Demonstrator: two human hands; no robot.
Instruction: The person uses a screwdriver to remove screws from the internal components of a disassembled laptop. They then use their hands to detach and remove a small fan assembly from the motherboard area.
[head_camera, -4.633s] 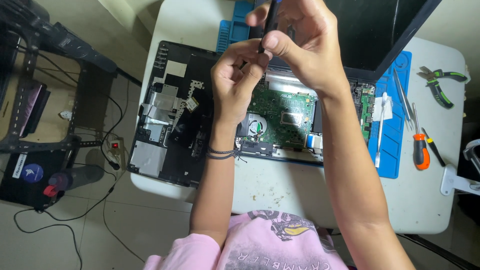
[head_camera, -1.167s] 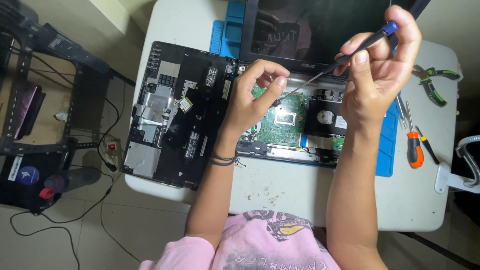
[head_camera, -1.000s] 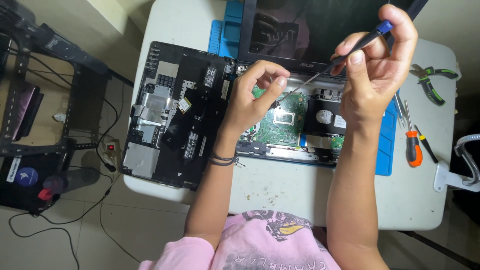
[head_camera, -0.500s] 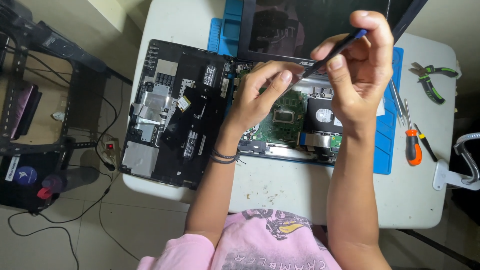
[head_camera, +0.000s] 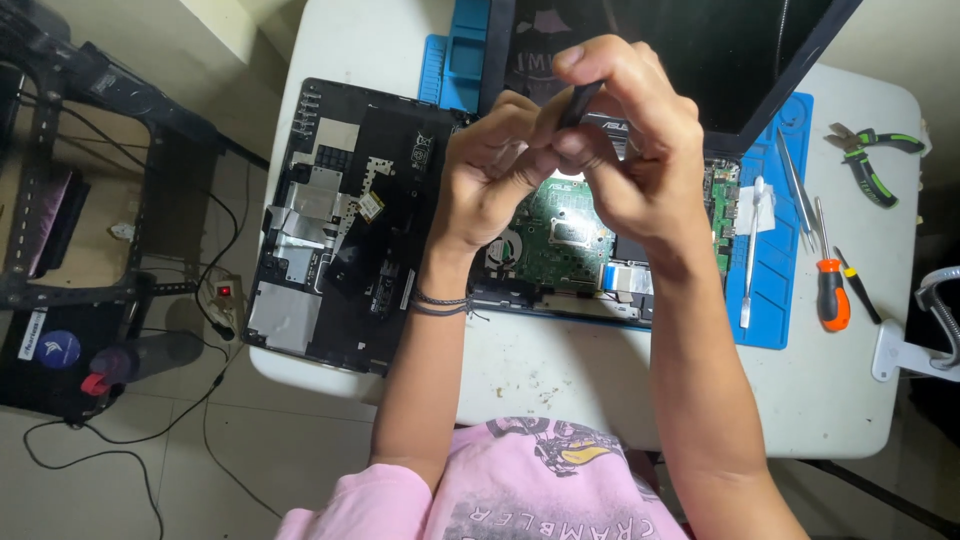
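Note:
An opened laptop lies on the white table, its green circuit board exposed and its dark screen tilted up behind. My right hand grips the dark handle of a screwdriver above the board. My left hand meets it, fingertips pinched at the tool's lower end; whether they hold anything small is hidden. The removed black laptop cover lies inside-up to the left of the board.
A blue work mat under the laptop carries a white spudger and tweezers. An orange-handled screwdriver and green-handled pliers lie at the right. A black metal rack and cables stand on the floor at left.
My right hand has swung the screwdriver in from the right and upright, now meeting my left hand above the board. The view has shifted slightly.

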